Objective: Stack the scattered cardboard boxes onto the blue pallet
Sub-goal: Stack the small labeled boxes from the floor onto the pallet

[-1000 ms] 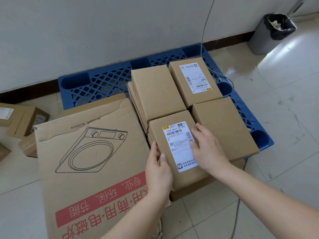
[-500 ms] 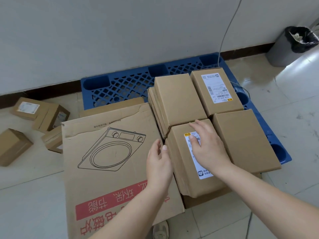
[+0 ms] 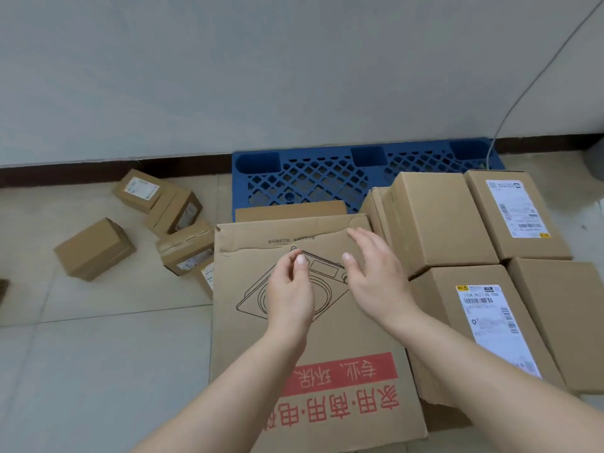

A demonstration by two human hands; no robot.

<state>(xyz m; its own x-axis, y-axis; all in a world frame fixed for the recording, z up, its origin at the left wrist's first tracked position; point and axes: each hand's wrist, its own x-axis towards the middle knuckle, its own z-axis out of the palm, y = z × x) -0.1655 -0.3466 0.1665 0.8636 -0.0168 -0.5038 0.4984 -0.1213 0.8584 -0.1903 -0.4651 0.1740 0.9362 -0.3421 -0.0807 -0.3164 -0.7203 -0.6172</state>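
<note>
Bare lattice of the blue pallet (image 3: 304,183) lies open at upper centre, against the wall. The large printed carton (image 3: 310,322) fills the centre of the frame; four stacked boxes (image 3: 438,220) crowd the right side, touching one another. At left, scattered small boxes (image 3: 94,248) sit on the floor (image 3: 98,371), whose lower left stretch is open tile. A cable (image 3: 510,106) hangs at upper right.

Left hand (image 3: 289,291) loosely curled, right hand (image 3: 376,277) open, both empty

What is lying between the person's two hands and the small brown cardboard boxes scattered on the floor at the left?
In the head view, only the large flat printed cardboard sheet and bare tiled floor separate the hands from those boxes.
</note>
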